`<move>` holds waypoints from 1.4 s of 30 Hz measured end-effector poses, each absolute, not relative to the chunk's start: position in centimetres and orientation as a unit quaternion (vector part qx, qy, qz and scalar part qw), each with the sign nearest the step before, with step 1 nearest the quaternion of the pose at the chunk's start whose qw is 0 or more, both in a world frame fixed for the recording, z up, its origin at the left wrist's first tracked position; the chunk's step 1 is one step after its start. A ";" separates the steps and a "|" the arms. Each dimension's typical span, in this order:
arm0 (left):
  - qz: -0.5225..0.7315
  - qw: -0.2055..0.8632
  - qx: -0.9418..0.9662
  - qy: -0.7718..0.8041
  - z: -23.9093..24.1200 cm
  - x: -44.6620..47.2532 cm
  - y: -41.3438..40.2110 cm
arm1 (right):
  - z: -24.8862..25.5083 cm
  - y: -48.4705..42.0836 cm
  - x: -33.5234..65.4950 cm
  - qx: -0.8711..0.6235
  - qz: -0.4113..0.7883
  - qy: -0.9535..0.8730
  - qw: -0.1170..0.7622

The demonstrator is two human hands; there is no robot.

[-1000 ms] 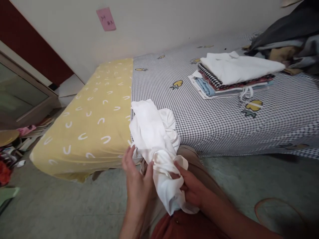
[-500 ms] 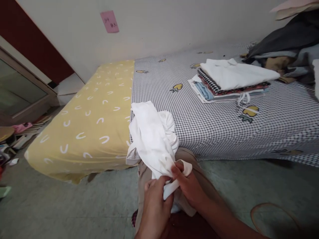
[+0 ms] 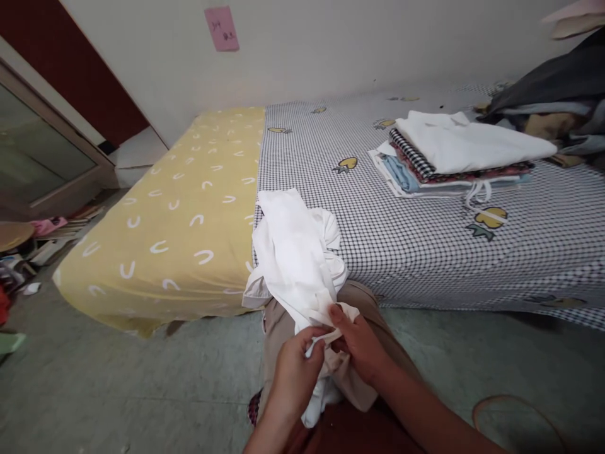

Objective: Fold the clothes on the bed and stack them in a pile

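A crumpled white shirt [image 3: 295, 243] lies over my knees and the bed's near edge, with a long flat strip running away from me. A cuff-like end [image 3: 256, 290] sticks out at its left. My left hand [image 3: 297, 366] pinches a narrow edge of the cloth between thumb and fingers. Close beside it, my right hand [image 3: 362, 343] grips a gathered fold, thumb on top. Some of the shirt hangs below the hands, between my legs. The right fingertips are partly hidden by cloth.
The bed has a yellow cover [image 3: 155, 233] at left and a checked sheet [image 3: 321, 157] at right. Folded clothes [image 3: 472, 145] are stacked on the sheet, near a dark clothes heap [image 3: 553, 82]. Books and other items [image 3: 42, 252] lie on the floor at left.
My left hand has shifted its pinch along the white shirt's edge, and more cloth hangs below the hands. Both hands stay close together. The view has turned slightly left.
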State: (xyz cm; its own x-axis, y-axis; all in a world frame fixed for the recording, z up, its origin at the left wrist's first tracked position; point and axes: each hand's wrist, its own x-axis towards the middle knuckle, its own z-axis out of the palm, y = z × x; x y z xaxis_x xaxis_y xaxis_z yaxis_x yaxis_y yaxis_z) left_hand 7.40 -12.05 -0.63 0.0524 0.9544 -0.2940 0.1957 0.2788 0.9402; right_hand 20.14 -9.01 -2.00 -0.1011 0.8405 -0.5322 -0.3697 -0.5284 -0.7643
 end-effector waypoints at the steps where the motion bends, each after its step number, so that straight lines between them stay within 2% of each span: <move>1: 0.352 0.550 0.477 0.589 -0.6 7.3 -11.9 | -2.2 -9.0 20.1 -0.513 0.712 -0.224 0.424; 6: 0.322 0.692 0.372 0.528 0.4 6.4 -11.2 | -2.7 -9.1 20.8 -0.472 0.763 -0.234 0.374; 9: 0.297 0.765 0.325 0.470 1.0 5.8 -11.0 | -2.1 -8.8 22.3 -0.409 0.776 -0.359 0.320; 15: 0.309 0.744 0.295 0.514 0.1 5.2 -11.2 | 0.1 -7.5 24.2 -0.276 0.693 -0.626 0.228; 21: 0.325 0.745 0.291 0.505 0.1 5.1 -11.2 | 0.0 -7.9 23.5 -0.356 0.664 -0.585 0.299; 25: 0.318 0.757 0.283 0.496 0.7 5.0 -11.2 | -0.7 -8.0 23.2 -0.373 0.658 -0.582 0.298; 31: 0.283 0.759 0.326 0.488 0.4 5.0 -11.5 | -1.0 -8.4 22.2 -0.476 0.509 -0.623 0.354; 34: 0.261 0.756 0.407 0.441 0.4 5.1 -11.4 | -1.0 -8.8 21.8 -0.510 0.493 -0.595 0.377; 37: 0.252 0.725 0.481 0.423 1.1 5.2 -11.3 | -0.8 -9.1 21.9 -0.509 0.486 -0.596 0.386; 42: 0.245 0.641 0.535 0.493 2.5 5.7 -12.2 | -0.2 -9.4 23.0 -0.513 0.409 -0.640 0.400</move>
